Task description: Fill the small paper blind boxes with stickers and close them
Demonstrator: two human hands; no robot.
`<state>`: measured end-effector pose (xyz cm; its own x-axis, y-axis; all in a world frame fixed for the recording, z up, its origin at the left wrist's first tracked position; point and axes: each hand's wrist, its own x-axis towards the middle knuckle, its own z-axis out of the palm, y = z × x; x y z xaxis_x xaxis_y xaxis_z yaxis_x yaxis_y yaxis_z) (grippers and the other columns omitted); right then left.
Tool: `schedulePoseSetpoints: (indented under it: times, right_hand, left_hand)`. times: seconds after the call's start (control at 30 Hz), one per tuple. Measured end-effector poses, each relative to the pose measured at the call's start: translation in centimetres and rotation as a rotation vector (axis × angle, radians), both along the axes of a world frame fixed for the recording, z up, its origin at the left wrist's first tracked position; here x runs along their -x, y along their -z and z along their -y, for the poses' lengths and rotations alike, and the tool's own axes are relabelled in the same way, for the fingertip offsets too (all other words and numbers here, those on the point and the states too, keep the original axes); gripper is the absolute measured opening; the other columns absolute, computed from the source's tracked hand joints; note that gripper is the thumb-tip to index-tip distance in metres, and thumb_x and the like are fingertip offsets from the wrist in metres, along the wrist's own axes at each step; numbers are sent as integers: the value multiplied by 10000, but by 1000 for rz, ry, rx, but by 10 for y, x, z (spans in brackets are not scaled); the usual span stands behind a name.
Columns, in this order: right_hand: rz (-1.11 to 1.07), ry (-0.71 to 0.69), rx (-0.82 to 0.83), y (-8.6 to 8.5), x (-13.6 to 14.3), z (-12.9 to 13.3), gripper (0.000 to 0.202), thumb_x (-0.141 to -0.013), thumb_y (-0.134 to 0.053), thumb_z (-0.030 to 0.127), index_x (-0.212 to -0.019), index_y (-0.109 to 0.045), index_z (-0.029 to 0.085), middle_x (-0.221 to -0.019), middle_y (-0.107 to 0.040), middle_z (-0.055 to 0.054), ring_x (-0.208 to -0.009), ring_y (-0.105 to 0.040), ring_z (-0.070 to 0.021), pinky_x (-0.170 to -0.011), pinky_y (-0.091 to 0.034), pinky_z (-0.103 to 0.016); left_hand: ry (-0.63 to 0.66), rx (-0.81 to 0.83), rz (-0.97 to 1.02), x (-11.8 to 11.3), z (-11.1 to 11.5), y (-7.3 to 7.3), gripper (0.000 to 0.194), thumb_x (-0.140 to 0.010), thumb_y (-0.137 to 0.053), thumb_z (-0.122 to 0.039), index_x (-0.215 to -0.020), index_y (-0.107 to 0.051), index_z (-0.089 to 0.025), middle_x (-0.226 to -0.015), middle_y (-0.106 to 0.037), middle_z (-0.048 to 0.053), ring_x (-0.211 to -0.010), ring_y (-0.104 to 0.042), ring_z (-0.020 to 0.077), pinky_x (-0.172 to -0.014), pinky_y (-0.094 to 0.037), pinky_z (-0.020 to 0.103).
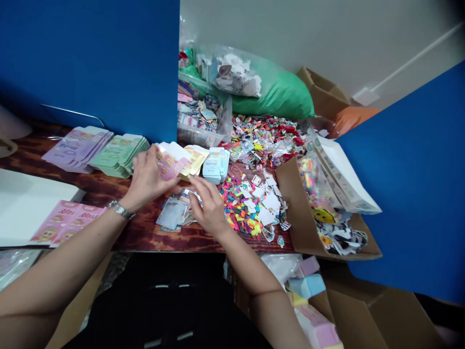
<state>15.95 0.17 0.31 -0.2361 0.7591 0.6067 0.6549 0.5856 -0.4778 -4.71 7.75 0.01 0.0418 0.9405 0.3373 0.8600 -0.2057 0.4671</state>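
Observation:
My left hand [148,177], a metal-banded watch on its wrist, grips a pink printed card packet [169,164] between thumb and fingers at the middle of the table. My right hand [209,206] is just to the right, its fingers bent but apart, with nothing visible in them. Beyond its fingertips stands a yellow stack of card packets [198,157], partly hidden by the pink one. A blue stack [215,165] is to its right. Green [118,152] and purple [78,145] stacks line up to the left. Small picture cards [172,213] lie below my hands.
Colourful small pieces [241,203] and white cut-outs [271,201] are heaped at right, beside an open cardboard box [290,203]. Bags of scraps [232,75] rise behind. Blue partitions [90,63] bound the table. Pink printed sheets [72,220] lie on a white stack [32,203] at left.

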Motion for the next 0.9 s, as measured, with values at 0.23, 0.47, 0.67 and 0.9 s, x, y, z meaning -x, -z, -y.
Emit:
schedulePoseSetpoints:
  times: [0.23,0.47,0.67,0.9]
  right_hand:
    - [68,68,-11,0,5,-3,342,-1041,-554,334,-1312,-720,205,-1525,-527,-157,-1303,-604,-270,-1107,-538,-433]
    - [-342,-72,256,-10,1,16,372,-1062,-506,439,-1342,-670,257,-1292,-701,-81,-1180,-680,-194,-1042,-561,-347]
    - [-751,-136,597,-11,3,6,312,-986,-621,495,-1085,-742,226,-991,-775,-26,-884,-720,-165,-825,-602,-290]
    - [-357,-63,426,-24,-5,11,197,-955,-639,225,-1084,-787,219,-1046,-779,-45,-948,-723,-160,-841,-589,-278]
  left_hand:
    - [98,-77,182,-22,63,7,705,-778,-705,-421,-1382,-454,-159,-1255,-649,146,-1098,-696,317,-893,-585,425]
    - [369,-269,83,-27,81,0,557,-892,-660,-265,-1408,-452,-231,-1341,-644,125,-1184,-685,276,-953,-585,381]
    - [329,-265,-27,-28,90,3,697,-915,-680,-319,-1513,-347,-190,-1344,-637,167,-1107,-702,297,-871,-595,392]
    - [282,-206,-149,-34,92,7,982,-903,-672,-349,-1647,-81,-99,-1279,-638,238,-1070,-688,372,-834,-585,455]
